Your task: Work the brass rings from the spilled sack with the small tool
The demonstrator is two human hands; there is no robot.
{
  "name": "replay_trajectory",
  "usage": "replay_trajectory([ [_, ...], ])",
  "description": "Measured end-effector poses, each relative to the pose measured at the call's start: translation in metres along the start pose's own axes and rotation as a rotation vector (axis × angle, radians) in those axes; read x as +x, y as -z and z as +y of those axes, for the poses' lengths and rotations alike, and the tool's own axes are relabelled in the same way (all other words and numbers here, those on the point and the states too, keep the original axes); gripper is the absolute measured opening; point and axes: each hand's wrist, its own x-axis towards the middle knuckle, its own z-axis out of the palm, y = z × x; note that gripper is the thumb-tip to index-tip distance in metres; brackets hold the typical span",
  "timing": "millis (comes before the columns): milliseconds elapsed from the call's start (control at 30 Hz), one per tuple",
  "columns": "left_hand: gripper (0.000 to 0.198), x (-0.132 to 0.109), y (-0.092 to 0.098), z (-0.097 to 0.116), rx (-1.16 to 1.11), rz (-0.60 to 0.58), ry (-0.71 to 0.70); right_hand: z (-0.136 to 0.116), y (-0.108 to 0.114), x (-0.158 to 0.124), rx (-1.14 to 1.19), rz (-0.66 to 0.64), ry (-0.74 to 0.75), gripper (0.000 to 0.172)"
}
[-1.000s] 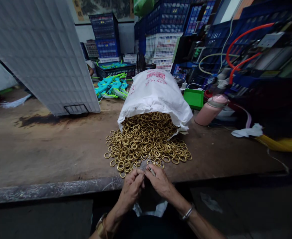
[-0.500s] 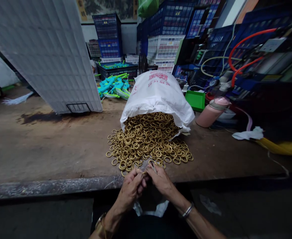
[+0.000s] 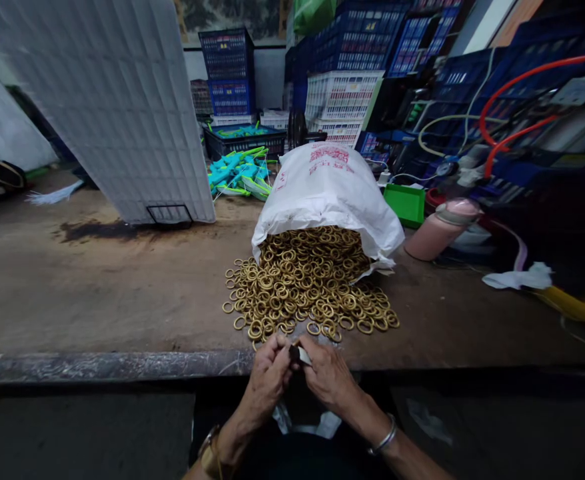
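Nearest me, at the front edge of the table, the worker's two hands nearly meet. The left hand is curled in, thumb pressed down on the bent fingers; whatever it may be pinching is too small for me to tell. The right hand is bent round a small pale piece with a dark end, gripped between thumb and fingers, the dark end pointing to nine o'clock, at the left fingertips. A gold-coloured watch circles the left wrist, a silver bangle the right.

Just past the hands, at twelve o'clock, brass-coloured rings lie heaped loose on the table, spilling from the mouth of a white sack that lies on its side behind them. At two o'clock a pink bottle leans over, with a green tray beyond it. At eleven o'clock a tall white ribbed panel stands on the table. Farther off, towards twelve, white crates are stacked.
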Motion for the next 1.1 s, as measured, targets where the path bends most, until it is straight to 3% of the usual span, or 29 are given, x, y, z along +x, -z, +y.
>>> replay_trajectory([
  [267, 0.033, 0.001, 0.001, -0.002, 0.075, 0.017, -0.057, 0.001, -0.003, 0.001, -0.162, -0.024, -0.060, 0.029],
  [467, 0.034, -0.008, 0.002, 0.004, 0.078, -0.005, -0.058, -0.001, -0.001, 0.007, -0.271, 0.003, -0.090, 0.024],
  [600, 0.030, -0.024, -0.004, 0.012, 0.033, -0.119, -0.006, 0.010, 0.013, 0.016, -0.346, 0.031, -0.213, 0.026],
  [700, 0.025, -0.028, -0.006, 0.016, -0.138, -0.166, 0.059, 0.020, 0.022, 0.018, -0.357, 0.136, -0.183, 0.029],
  [833, 0.024, -0.020, -0.002, 0.017, -0.338, -0.062, 0.123, 0.031, 0.022, 0.017, -0.263, 0.243, -0.192, 0.023],
  [967, 0.024, -0.016, 0.005, 0.016, -0.362, 0.030, 0.084, 0.043, 0.017, 0.014, -0.173, 0.335, -0.218, 0.017],
  [1100, 0.022, -0.013, 0.009, 0.017, -0.381, 0.073, 0.048, 0.048, 0.012, 0.008, -0.156, 0.346, -0.187, 0.015],
])
